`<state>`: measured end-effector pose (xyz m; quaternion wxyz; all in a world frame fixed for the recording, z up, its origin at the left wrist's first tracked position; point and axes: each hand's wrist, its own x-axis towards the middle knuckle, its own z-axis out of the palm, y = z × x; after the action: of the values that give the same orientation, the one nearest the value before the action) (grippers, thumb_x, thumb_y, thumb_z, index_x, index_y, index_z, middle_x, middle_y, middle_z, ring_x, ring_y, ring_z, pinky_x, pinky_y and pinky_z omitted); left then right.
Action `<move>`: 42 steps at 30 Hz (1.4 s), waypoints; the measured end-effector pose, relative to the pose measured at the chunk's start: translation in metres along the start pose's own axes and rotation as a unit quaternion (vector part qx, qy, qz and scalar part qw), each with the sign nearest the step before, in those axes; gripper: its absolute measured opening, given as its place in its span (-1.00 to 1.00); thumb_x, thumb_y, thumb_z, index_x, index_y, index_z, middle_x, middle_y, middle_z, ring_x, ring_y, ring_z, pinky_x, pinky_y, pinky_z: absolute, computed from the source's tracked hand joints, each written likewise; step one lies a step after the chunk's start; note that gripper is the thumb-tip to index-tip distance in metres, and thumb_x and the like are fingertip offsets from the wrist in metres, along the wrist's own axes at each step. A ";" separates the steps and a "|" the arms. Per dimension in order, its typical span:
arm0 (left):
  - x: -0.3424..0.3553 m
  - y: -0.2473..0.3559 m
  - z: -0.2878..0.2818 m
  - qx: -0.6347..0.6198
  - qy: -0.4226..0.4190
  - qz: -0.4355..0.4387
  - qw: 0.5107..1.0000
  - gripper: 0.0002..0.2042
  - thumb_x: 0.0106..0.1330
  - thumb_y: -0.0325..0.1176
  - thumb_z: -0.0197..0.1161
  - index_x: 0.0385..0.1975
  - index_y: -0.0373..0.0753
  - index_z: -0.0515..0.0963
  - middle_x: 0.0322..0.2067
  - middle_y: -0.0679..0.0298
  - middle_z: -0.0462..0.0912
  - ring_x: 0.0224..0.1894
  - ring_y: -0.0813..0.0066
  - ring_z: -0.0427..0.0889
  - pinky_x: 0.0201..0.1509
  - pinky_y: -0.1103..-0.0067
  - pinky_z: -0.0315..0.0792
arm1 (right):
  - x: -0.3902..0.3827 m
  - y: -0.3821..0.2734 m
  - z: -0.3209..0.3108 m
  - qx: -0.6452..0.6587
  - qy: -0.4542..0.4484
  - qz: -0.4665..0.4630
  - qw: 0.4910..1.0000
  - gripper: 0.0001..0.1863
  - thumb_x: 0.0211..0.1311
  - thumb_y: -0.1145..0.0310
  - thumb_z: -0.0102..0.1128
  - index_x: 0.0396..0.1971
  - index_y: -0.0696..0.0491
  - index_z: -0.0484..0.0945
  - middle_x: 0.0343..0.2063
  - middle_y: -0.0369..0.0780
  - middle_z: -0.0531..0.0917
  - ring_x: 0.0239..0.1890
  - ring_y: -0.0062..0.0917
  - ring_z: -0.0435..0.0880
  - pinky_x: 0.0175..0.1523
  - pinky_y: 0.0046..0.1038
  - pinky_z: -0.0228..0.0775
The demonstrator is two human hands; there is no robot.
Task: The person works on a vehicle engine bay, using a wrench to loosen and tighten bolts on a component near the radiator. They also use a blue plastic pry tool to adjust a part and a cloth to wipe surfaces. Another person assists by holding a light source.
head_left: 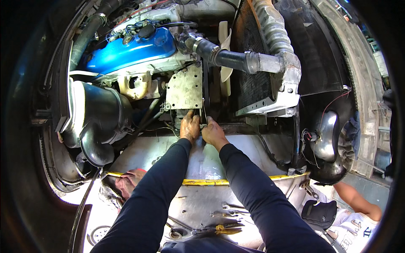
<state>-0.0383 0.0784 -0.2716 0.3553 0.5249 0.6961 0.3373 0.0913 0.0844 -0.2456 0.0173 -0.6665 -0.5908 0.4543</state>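
Observation:
Both my arms, in dark sleeves, reach forward into an engine bay. My left hand is closed at the lower edge of a flat metal plate with several holes; what its fingers hold is hidden. Close beside it on the right, my right hand has its fingers curled together, their tips turned toward the dark gap beneath the plate. Anything in its grip is too small to make out. A thin wire stands between the hands, near the plate's corner.
A blue engine cover lies far left, above a black air-filter canister. Right are a white fan, radiator and black hose. Wrenches and yellow-handled pliers lie nearer. Another person's arm shows lower right.

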 end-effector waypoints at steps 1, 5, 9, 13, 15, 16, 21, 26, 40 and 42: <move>0.001 -0.004 0.000 0.016 0.000 0.014 1.000 -0.57 0.32 -0.25 0.03 0.04 -0.46 0.55 -0.17 -0.32 0.66 -0.09 -0.33 0.61 0.04 0.17 0.48 | -0.001 -0.002 -0.001 0.009 0.008 0.012 1.000 -0.41 0.33 0.25 -0.09 0.33 0.16 0.37 0.13 0.18 0.60 0.22 0.06 0.57 0.35 -0.08 0.36; 0.002 -0.017 0.005 0.050 -0.013 0.024 0.998 -0.75 0.18 -0.43 0.24 -0.15 -0.36 0.58 0.03 -0.25 0.58 -0.01 -0.31 0.59 0.10 0.15 0.50 | -0.004 -0.009 -0.006 0.016 -0.027 0.020 0.999 -0.48 0.37 0.20 -0.11 0.15 0.27 0.45 0.13 0.23 0.57 0.22 0.08 0.55 0.35 -0.08 0.36; -0.003 -0.025 0.005 0.114 -0.024 0.047 0.992 -0.75 0.10 -0.46 0.31 -0.19 -0.30 0.60 0.06 -0.23 0.57 0.00 -0.26 0.61 0.09 0.13 0.50 | -0.012 -0.010 -0.009 0.030 -0.024 -0.022 0.999 -0.50 0.32 0.17 -0.04 -0.03 0.34 0.54 0.02 0.27 0.59 0.16 0.12 0.55 0.30 -0.15 0.39; -0.004 -0.015 0.005 0.048 0.017 0.038 0.998 -0.64 0.34 -0.21 0.06 -0.14 -0.42 0.58 -0.21 -0.29 0.64 -0.09 -0.34 0.58 0.03 0.12 0.44 | -0.011 -0.009 -0.008 0.112 -0.022 0.016 0.993 -0.53 0.27 0.17 0.00 -0.17 0.33 0.60 -0.04 0.31 0.59 0.15 0.16 0.54 0.26 -0.14 0.41; -0.002 -0.007 0.002 0.048 0.028 0.053 0.997 -0.63 0.33 -0.21 0.05 -0.14 -0.42 0.58 -0.20 -0.30 0.64 -0.08 -0.35 0.58 0.05 0.12 0.44 | -0.008 -0.012 -0.007 0.180 -0.018 0.030 0.983 -0.56 0.22 0.20 0.02 -0.25 0.34 0.60 -0.20 0.24 0.64 -0.05 0.10 0.63 0.08 -0.12 0.46; -0.003 -0.003 0.000 0.053 0.030 0.062 0.996 -0.63 0.33 -0.21 0.05 -0.14 -0.42 0.58 -0.20 -0.30 0.64 -0.07 -0.35 0.58 0.06 0.12 0.44 | -0.009 -0.013 -0.007 0.203 -0.022 0.061 0.977 -0.57 0.19 0.22 0.04 -0.29 0.35 0.60 -0.28 0.20 0.67 -0.15 0.07 0.67 -0.01 -0.11 0.49; -0.003 0.004 -0.005 -0.008 -0.032 -0.084 0.996 -0.63 0.32 -0.24 0.02 -0.14 -0.44 0.61 0.08 -0.26 0.59 0.12 -0.30 0.53 0.22 0.19 0.41 | -0.020 -0.022 -0.020 0.377 -0.077 0.098 0.918 -0.70 0.09 0.33 0.08 -0.48 0.32 0.54 -0.58 -0.14 0.53 -0.51 -0.39 0.45 -0.39 -0.21 0.25; -0.001 0.002 -0.002 -0.020 0.020 -0.022 0.999 -0.52 0.29 -0.22 0.03 0.10 -0.41 0.56 -0.03 -0.31 0.64 0.07 -0.29 0.59 0.19 0.19 0.45 | -0.028 -0.033 -0.027 0.381 -0.061 0.104 0.917 -0.81 0.28 0.34 0.10 -0.52 0.06 0.50 -0.70 -0.37 0.35 -0.73 -0.60 0.27 -0.65 -0.42 0.01; 0.038 -0.104 0.013 0.043 -0.025 -0.075 0.996 -0.54 0.33 -0.44 0.13 0.24 -0.39 0.40 -0.28 -0.05 0.74 -0.23 0.12 0.73 -0.08 0.46 0.58 | 0.033 0.097 -0.041 -0.123 0.104 -0.037 0.986 -0.78 0.10 0.44 0.11 -0.40 0.27 0.67 -0.39 0.13 0.71 -0.27 -0.09 0.77 -0.17 -0.20 0.58; 0.041 -0.114 0.008 0.093 -0.093 -0.028 0.991 -0.55 0.32 -0.47 0.12 0.22 -0.43 0.44 -0.29 -0.05 0.74 -0.27 0.14 0.74 -0.08 0.47 0.58 | 0.028 0.089 -0.037 -0.234 0.100 -0.099 0.962 -0.70 0.15 0.44 0.06 -0.27 0.32 0.67 -0.31 0.18 0.71 -0.20 -0.07 0.76 -0.09 -0.17 0.57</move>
<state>-0.0952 0.0939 -0.3778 0.3776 0.5648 0.7029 0.2104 0.1795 0.0993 -0.2902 -0.0350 -0.6324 -0.7387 0.2307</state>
